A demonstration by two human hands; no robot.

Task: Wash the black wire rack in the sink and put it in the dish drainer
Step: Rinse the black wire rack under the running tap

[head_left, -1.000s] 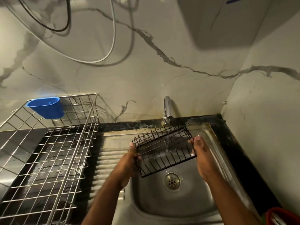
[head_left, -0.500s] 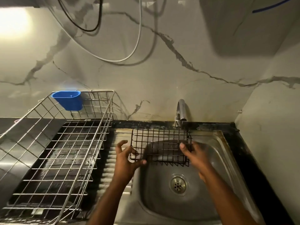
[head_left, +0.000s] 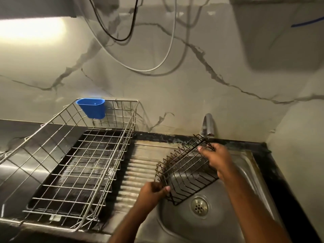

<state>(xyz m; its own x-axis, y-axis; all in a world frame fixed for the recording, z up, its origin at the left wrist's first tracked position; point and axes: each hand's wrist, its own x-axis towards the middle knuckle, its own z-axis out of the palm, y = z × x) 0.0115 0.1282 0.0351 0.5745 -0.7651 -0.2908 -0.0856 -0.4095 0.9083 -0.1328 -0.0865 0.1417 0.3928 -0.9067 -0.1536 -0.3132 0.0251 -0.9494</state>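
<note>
The black wire rack (head_left: 185, 170) hangs tilted over the steel sink (head_left: 177, 223), one end up by the tap and the other low near the ridged draining board. My left hand (head_left: 152, 191) grips its near lower corner. My right hand (head_left: 216, 157) holds its far upper end just below the tap (head_left: 207, 124). The steel wire dish drainer (head_left: 52, 151) stands to the left on the counter, with nothing inside it.
A blue plastic cup (head_left: 92, 107) hangs on the drainer's back rim. The sink drain (head_left: 199, 206) lies under the rack. Black counter edging (head_left: 273, 165) and a marble wall close off the right side. Cables hang on the back wall.
The rack has turned from lying level across the sink to a slant, its left end swung down toward me. My left hand dropped lower and my right hand rose toward the tap.
</note>
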